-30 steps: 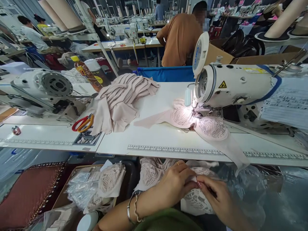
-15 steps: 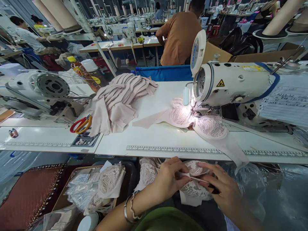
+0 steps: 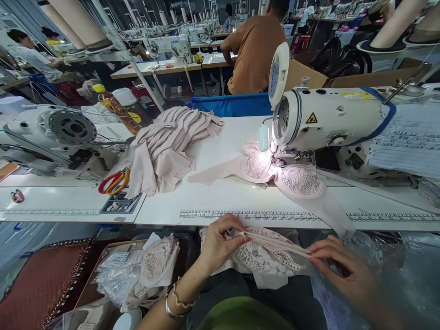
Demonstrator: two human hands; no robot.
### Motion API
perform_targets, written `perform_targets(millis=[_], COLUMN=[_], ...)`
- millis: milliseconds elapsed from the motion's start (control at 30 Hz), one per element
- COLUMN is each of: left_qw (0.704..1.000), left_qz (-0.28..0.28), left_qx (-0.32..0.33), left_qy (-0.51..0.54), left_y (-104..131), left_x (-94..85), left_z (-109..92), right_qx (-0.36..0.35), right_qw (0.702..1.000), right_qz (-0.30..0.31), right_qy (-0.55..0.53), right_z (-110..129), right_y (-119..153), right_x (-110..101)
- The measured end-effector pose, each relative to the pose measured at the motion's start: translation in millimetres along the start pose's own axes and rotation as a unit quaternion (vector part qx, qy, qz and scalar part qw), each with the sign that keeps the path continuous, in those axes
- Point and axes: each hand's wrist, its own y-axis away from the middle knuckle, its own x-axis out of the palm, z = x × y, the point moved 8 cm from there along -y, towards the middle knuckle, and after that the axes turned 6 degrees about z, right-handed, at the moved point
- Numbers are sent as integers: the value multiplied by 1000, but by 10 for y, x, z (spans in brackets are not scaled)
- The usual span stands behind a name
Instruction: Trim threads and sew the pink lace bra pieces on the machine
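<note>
Pinching is done by both hands: the narrow upper edge of the lace piece [image 3: 268,259] is gripped between the thumb and fingers of the left hand [image 3: 216,245], and farther along, the same edge is gripped in the same way by the right hand [image 3: 343,266]. The piece is held above the lap [image 3: 209,298], just in front of the near border of the desk [image 3: 165,208], and its edge is drawn almost straight. For this step to be done well, it is judged that the pull should be light and equal from both sides, because lace is likely to be deformed easily. The edge should be smoothed by the fingertips without twisting. Attention should also be given to the fabric wing [image 3: 338,220] of the garment [image 3: 299,181] at the sewing machine [image 3: 330,119], since it is draped over the desk border near the right hand and could be caught
</note>
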Motion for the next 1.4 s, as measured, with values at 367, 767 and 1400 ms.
perform_targets(millis=[367, 767, 1400], left_qw=[998, 976, 979], left_qz=[-42, 34, 174], left_qx=[-26, -63, -34], left_qy=[-32, 207, 103], left_y=[56, 44, -105], left_x=[-28, 142, 820], left_z=[109, 205, -68], right_qx=[112, 96, 94], right_qw=[990, 979, 976], right_qz=[-76, 112, 136], right_qy=[29, -139, -143], right_z=[-61, 40, 304], right_y=[-11, -243, -319], right_x=[43, -142, 256])
